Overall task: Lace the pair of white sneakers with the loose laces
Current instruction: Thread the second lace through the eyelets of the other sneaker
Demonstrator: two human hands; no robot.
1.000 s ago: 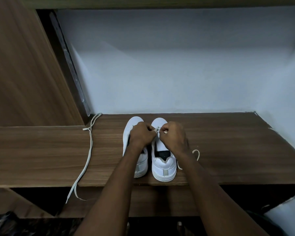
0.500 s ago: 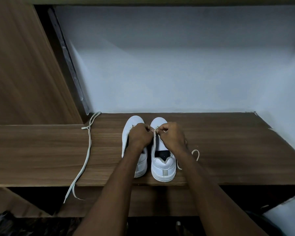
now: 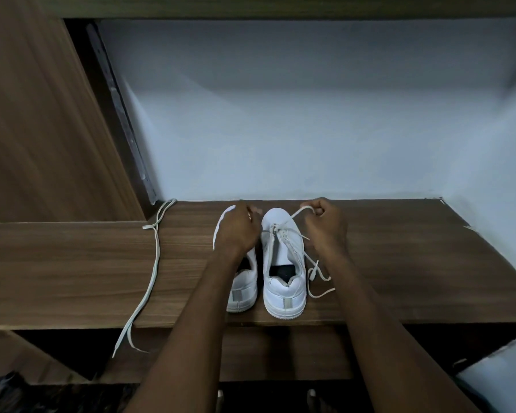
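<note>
White lace (image 3: 299, 212) on right white sneaker (image 3: 284, 263) pinched by right hand (image 3: 325, 226); left hand (image 3: 239, 231) curled over left white sneaker (image 3: 242, 281); second loose white lace (image 3: 152, 263) laid left on brown wooden shelf (image 3: 399, 263).

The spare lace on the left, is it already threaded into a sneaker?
No, the spare lace lies loose on the wooden shelf, apart from both sneakers, its end hanging over the front edge.

white sneakers (image 3: 284, 263), off-white laces (image 3: 151, 269), brown wood-grain shelf (image 3: 399, 263).
</note>
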